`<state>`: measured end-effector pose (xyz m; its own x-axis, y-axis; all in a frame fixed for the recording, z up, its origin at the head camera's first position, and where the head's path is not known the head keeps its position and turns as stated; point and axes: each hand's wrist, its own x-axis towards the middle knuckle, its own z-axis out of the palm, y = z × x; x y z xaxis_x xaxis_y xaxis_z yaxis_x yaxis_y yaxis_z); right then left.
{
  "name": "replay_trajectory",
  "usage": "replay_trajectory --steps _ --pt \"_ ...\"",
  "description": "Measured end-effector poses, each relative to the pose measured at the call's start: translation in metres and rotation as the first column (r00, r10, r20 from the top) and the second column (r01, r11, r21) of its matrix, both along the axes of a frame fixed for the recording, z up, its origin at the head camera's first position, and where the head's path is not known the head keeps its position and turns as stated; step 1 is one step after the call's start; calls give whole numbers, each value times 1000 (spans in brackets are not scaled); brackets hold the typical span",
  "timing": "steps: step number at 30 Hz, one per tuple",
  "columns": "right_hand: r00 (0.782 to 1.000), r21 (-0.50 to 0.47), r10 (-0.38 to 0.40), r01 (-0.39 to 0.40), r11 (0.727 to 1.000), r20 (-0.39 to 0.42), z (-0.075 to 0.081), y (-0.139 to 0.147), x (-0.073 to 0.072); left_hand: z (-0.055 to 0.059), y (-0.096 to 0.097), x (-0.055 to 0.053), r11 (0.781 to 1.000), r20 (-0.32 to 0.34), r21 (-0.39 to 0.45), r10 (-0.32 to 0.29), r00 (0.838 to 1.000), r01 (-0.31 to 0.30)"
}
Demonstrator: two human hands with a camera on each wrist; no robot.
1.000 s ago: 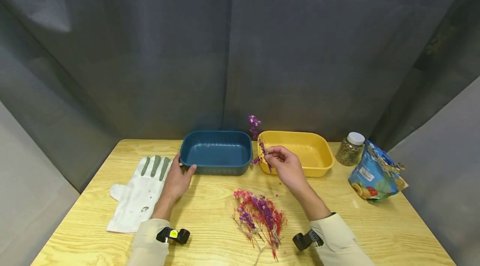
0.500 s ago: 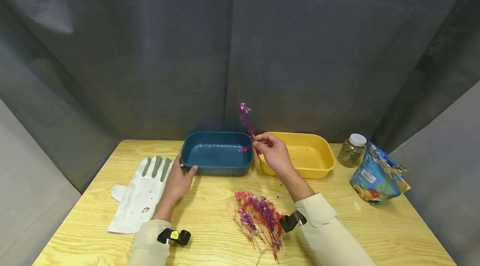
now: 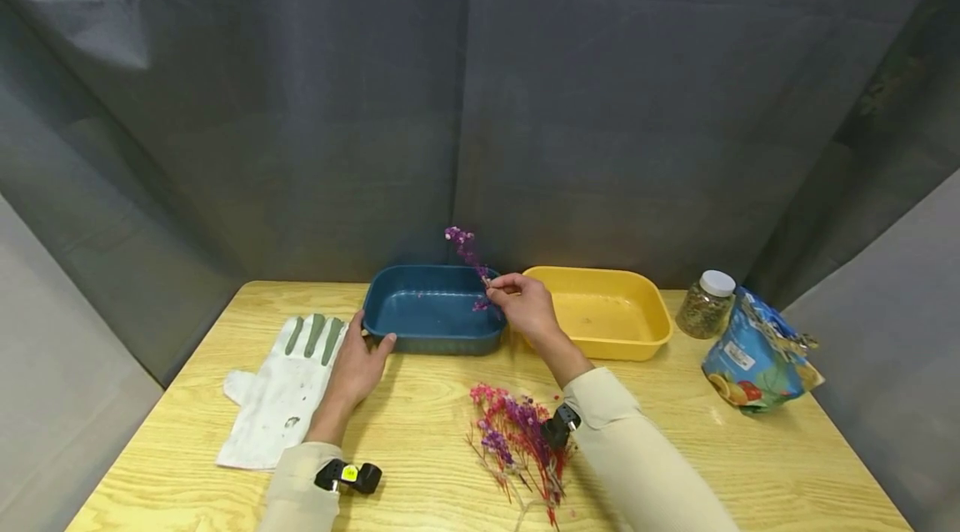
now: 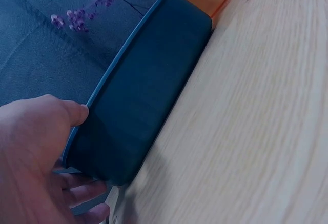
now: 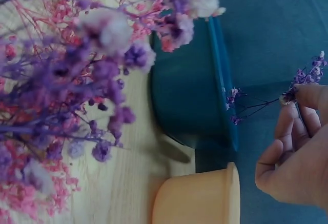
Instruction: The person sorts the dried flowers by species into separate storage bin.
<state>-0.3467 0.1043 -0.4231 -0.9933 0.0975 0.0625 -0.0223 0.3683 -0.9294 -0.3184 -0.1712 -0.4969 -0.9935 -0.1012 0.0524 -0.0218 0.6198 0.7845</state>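
A sprig of dried purple flowers (image 3: 462, 241) is pinched between the thumb and fingertips of my right hand (image 3: 529, 307), over the right end of the blue plastic tub (image 3: 446, 343). In the right wrist view the sprig's thin stem (image 5: 261, 104) runs from the fingertips toward the tub's rim. My left hand (image 3: 361, 361) holds the tub's front left corner. Its thumb (image 4: 77, 112) lies against the rim and the other fingers curl around the end wall, as the left wrist view shows. A loose bunch of pink, red and purple dried flowers (image 3: 498, 404) lies under my right forearm.
A yellow tub (image 3: 626, 350) stands right of the blue one. Beyond it are a white-lidded jar (image 3: 702, 311) of dried bits and a crumpled blue bag (image 3: 752, 361). A white glove with green fingers (image 3: 272, 399) lies at left. A dark curtain (image 3: 375, 140) hangs behind.
My right hand has carried the purple sprig leftward from the yellow tub's left edge to over the blue tub. The sprig now leans left. My left hand stays at its corner.
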Motion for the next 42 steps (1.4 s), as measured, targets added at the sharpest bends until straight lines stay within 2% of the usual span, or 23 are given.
replay_trajectory --steps 5,10,18,27,34,42 --pt "1000 108 -15 14 994 11 -9 -5 -8 -1 0 1 1000 -7 7 -4 1000 5" --pt "999 174 3 -10 985 43 -17 -5 -9 -1 1 1 1000 -20 16 -9 1000 9" --pt "998 178 63 -63 982 5 -17 2 -3 0 1 1 1000 -26 0 -2 1000 2" --pt "991 156 133 -132 979 9 -6 17 19 -2 2 0 1000 -31 1 3 1000 -3" --pt "990 144 137 -139 980 20 -1 28 37 -3 2 1 1000 -31 7 -4 999 4" --pt "988 113 151 -149 982 -9 -8 38 60 -2 1 4 1000 -8 11 11 1000 -11"
